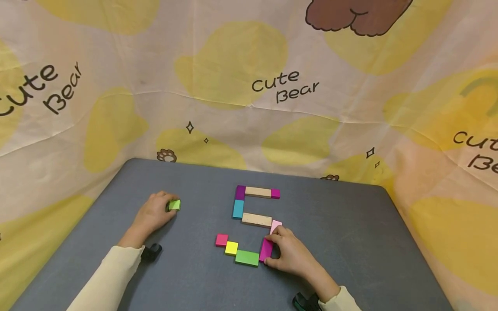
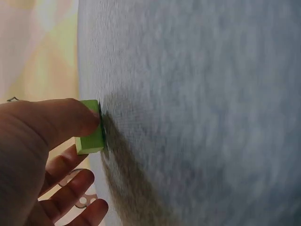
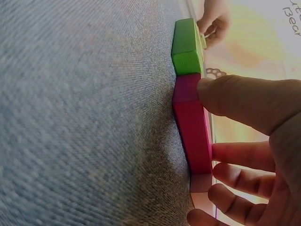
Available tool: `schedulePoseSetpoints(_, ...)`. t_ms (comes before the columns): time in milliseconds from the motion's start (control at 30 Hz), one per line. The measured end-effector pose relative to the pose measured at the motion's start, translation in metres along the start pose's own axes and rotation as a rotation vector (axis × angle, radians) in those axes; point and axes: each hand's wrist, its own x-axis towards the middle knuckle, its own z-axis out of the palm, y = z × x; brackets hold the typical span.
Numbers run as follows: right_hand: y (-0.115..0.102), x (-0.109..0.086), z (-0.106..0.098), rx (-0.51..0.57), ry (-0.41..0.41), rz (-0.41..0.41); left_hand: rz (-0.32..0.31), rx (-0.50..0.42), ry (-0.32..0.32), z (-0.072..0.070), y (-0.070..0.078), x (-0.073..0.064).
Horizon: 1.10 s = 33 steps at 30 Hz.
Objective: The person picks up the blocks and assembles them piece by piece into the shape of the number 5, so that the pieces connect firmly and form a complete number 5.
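Observation:
My left hand [image 1: 156,210] is at the left part of the table. Between thumb and fingers it pinches a small light green block [image 2: 90,127], close over the grey surface. My right hand [image 1: 292,252] holds a magenta block [image 1: 266,249] by its two ends, thumb at the near end and index finger at the far end. That block stands in a row of blocks, between a longer green block [image 1: 247,258] and a pale pink block [image 1: 276,226]. The right hand's fingers partly cover the pink one.
The row continues with yellow [image 1: 231,248] and pinkish-red [image 1: 221,240] blocks at left. Farther back, two plain wooden blocks [image 1: 257,219], a blue block [image 1: 238,209], a purple block [image 1: 240,192] and a small magenta cube [image 1: 275,194] complete a 5-like outline on the grey table [image 1: 194,280]. A printed cloth [image 1: 233,129] hangs behind.

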Motion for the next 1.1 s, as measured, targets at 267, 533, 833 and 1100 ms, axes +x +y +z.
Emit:
schedulePoseSetpoints(267, 0.0, 0.0, -0.001, 0.0, 0.0, -0.001, 0.102, -0.029, 0.034, 0.007, 0.017, -0.002)
schedulePoseSetpoints(533, 0.0, 0.0, 0.0, -0.003, 0.003, 0.002, 0.238, -0.074, 0.009, 0.015, 0.04, -0.003)
schedulePoseSetpoints(833, 0.0, 0.0, 0.0, -0.009, 0.006, -0.001, 0.3, -0.089, -0.061, 0.028, 0.06, -0.007)
schedulePoseSetpoints(1100, 0.001, 0.0, 0.0, 0.005, -0.007, -0.013, 0.317, -0.113, -0.092, 0.034, 0.073, -0.008)
